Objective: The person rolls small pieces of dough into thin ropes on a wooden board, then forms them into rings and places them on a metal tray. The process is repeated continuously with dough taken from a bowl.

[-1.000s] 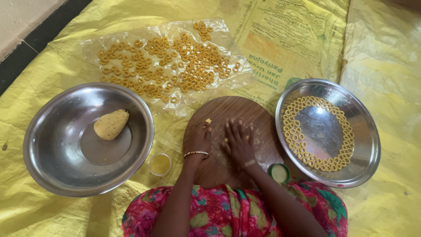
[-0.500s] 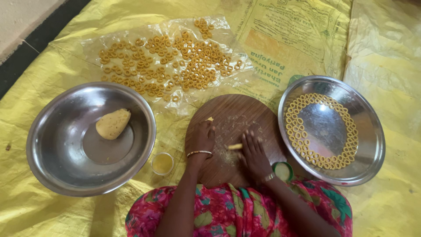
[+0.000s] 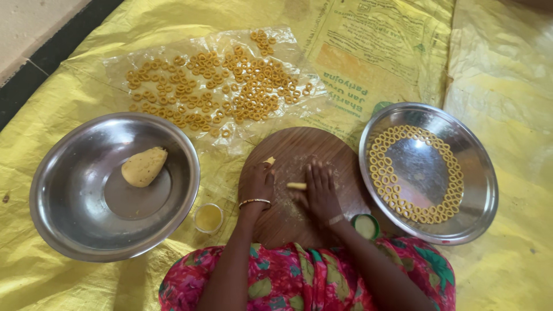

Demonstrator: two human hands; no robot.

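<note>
Yellow plastic sheeting is covering the floor, and everything is sitting on it. A big steel bowl on the person's left is holding one lump of yellow dough. A steel plate on the right is holding small dough rings laid round in a circle. A clear plastic sheet farther away is carrying many more little rings. A round wooden board is lying in the middle.

The right hand is lying flat and open on the board, pressing on a thin dough roll. The left hand is resting beside it with its fingers curled; I cannot tell if it is holding anything. A tiny bit of dough is sitting just past it.

The roll could be breaking if the flat hand is pushing too hard, or getting thick at one end if the push is not even. It could also be sticking to the board. An elbow could be knocking the small yellow cup or the small green cup near the knees.

The roll is looking pale yellow, soft, short and thin like a stick.
</note>
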